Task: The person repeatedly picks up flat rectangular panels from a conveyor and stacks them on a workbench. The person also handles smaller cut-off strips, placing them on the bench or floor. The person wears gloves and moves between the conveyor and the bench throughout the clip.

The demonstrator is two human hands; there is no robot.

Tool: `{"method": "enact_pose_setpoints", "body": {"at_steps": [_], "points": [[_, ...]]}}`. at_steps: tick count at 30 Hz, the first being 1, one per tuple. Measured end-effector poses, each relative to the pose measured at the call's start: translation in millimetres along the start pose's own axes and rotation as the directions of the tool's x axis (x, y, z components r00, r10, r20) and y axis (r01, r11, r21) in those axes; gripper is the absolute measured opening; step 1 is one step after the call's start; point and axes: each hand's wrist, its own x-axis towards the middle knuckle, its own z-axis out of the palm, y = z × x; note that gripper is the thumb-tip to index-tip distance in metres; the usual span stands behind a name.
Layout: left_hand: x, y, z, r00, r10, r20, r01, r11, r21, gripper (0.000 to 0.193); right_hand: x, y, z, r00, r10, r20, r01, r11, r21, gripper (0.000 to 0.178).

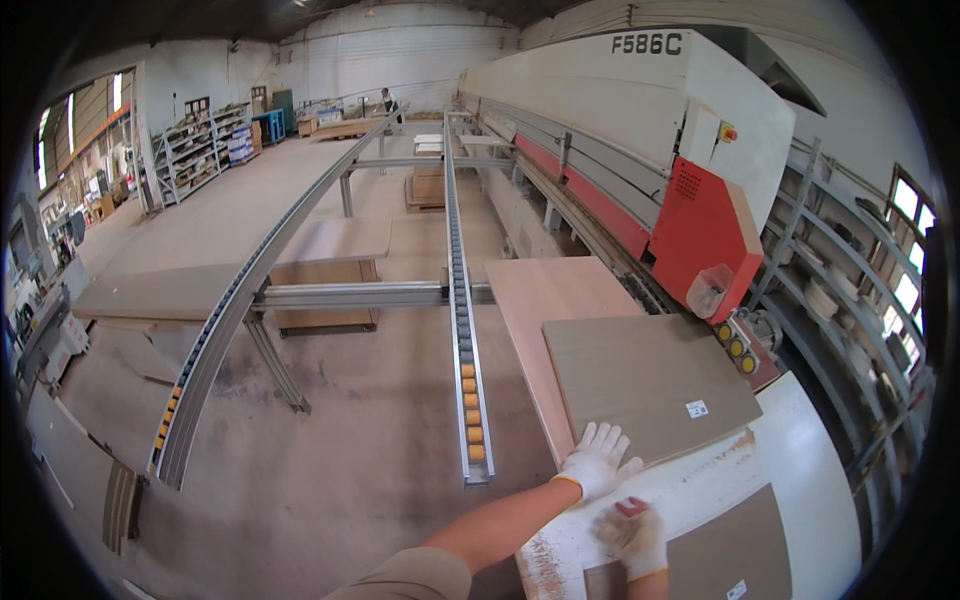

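The top board (pixel 645 375), a grey-brown one with a small white label (pixel 696 409), lay partly over a pink board (pixel 560 288), beside the machine (pixel 705 225) and at the far side of the dusty white bench (pixel 810 455). The left hand (pixel 600 460), in a pale glove, rested palm down over the near left corner of the top board, fingers slightly apart, thumb spread to the right and nothing visibly clamped. The right hand (pixel 634 540) hung nearer the body, above the bench and just beside the lower board (pixel 735 550); it was blurred (something red (pixel 632 507) showed at its fingers, either held or part of the glove), so whether those fingers were closed could not be told.

The step in hand seemed to be placing or squaring the top board, with the left hand steadying it. The next move, by that reading, called for the right hand to take the near edge, clear of the label, so both hands could guide the board evenly without scraping the pink one.
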Motion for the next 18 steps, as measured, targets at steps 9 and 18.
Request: {"method": "enact_pose_setpoints", "body": {"at_steps": [9, 18], "points": [[-69.2, 61.5, 13.3, 0.990, 0.135, -0.047, -0.138, 0.989, -0.061, 0.062, 31.2, 1.5, -13.9, 0.997, -0.053, 0.062, 0.018, 0.887, 0.461, 0.056], [28.4, -31.9, -49.2, 0.916, -0.304, -0.261, 0.348, 0.926, 0.143, 0.058, -21.5, -23.7, -75.0, 0.847, -0.390, -0.363, 0.477, 0.858, 0.191, 0.045]]}}
